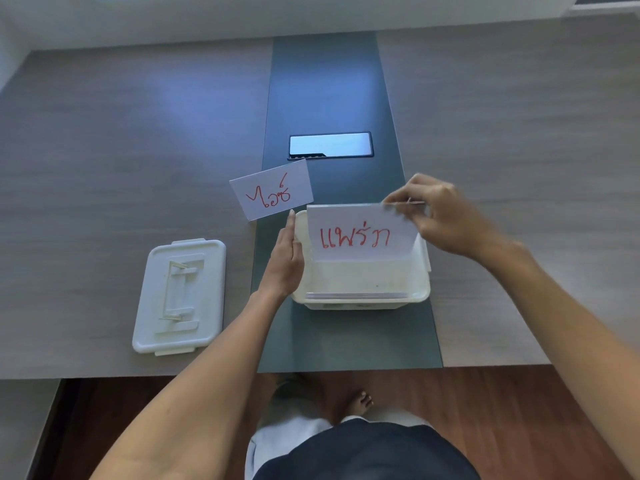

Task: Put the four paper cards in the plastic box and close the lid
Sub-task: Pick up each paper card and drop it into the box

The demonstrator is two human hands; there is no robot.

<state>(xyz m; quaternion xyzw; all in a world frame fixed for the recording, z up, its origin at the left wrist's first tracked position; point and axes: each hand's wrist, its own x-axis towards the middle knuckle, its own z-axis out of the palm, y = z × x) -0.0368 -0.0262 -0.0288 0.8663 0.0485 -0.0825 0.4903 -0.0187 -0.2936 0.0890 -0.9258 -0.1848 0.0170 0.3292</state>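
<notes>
The white plastic box (360,289) stands open on the dark centre strip (332,91) of the bench (104,168), close to the near edge. A paper card (360,233) with red handwriting is held upright over the far part of the box, its lower edge inside the opening and its written face turned toward the camera. The card is pinched at its upper right corner by the right hand (446,216), fingers closed narrowly on the paper edge. Whether more than one card is held in that pinch cannot be told. Thin white edges (356,295) are seen lying along the near inner wall of the box; these look like cards already placed, though their count cannot be read.

The left hand (285,258) is laid flat and extended against the left outer wall of the box, fingers straight and together, nothing grasped.

A second paper card (272,189), also marked in red, lies flat on the bench just beyond the far left corner of the box, slightly rotated, straddling the border of the dark strip.

The lid (180,296) lies on the bench to the left of the box, apart from it, handle side up. A recessed rectangular panel (330,145) is set in the strip farther back.
</notes>
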